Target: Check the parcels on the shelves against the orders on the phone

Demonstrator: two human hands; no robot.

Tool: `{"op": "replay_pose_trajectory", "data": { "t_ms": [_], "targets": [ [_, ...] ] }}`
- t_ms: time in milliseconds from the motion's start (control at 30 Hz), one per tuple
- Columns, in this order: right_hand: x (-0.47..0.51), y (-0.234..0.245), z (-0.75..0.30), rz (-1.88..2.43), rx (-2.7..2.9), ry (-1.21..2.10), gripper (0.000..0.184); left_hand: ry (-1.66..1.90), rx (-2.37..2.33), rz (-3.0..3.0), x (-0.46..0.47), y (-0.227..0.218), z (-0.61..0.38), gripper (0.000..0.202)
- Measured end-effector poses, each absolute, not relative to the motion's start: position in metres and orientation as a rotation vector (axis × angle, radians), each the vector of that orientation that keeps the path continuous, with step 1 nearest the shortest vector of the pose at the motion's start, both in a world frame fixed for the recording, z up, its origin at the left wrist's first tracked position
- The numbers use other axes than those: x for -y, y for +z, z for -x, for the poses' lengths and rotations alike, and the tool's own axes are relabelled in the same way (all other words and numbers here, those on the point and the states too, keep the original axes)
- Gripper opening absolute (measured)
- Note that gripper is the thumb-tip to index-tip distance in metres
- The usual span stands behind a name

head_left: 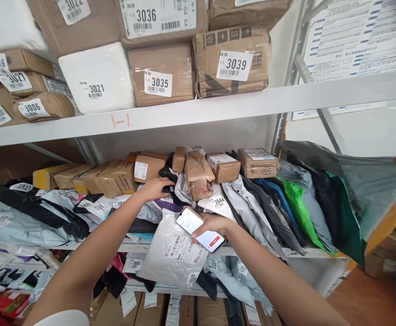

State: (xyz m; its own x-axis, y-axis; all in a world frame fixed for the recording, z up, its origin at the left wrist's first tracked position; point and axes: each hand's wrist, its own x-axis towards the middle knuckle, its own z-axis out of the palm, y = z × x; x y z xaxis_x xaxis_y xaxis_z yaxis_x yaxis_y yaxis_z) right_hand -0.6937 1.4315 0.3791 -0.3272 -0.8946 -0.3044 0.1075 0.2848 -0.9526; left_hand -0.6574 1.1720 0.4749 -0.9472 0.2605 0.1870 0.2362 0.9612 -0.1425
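White bag [164, 260], head view, since that's the only camera: it's in front of the lip of the shelf [315, 253], roughly upright with a bit of a lean, label side facing the wearer. Its long axis looks to run top to bottom, though the phone [207, 236] covers its upper right part so don't hold me to it.

Right hand [214, 224] is the closer one. From there the bag sits down and to the left, with the phone overlapping it. That hand is clamped on the phone, thumb across the screen and fingers out of sight behind. Can't tell if those hidden fingers have the bag too. Phone's long axis goes diagonally, upper left to lower right, so it cuts across the bag.

Left hand [159, 188] is further up, above the bag, reaching into the packed row by the black bag [166, 172] and just over the purple bag [169, 206]. Fingertips are tucked in there, so no clue if they're pinched together or apart. Brown box [198, 174] is just right of it, long side pointing toward the wearer.
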Motion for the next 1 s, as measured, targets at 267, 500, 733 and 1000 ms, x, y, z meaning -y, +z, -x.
{"op": "replay_pose_trajectory", "data": {
  "t_ms": [267, 500, 733, 1000],
  "targets": [
    [-1.433, 0.371, 0.693, 0.729, -1.321, -1.309, 0.081, 0.207, 2.917, 0.343, -1.169, 0.468, 0.660, 0.052],
    [-1.431, 0.365, 0.697, 0.752, -1.347, -1.308, 0.079, 0.264, 2.914, 0.399, -1.163, 0.463, 0.660, 0.033],
    [-1.439, 0.370, 0.704, 0.758, -1.462, -1.234, 0.074, 0.340, 2.891, 0.494, -1.164, 0.461, 0.658, 0.022],
    [-1.444, 0.372, 0.708, 0.733, -1.462, -1.249, 0.077, 0.353, 2.926, 0.493, -1.165, 0.466, 0.655, 0.020]
  ]
}}
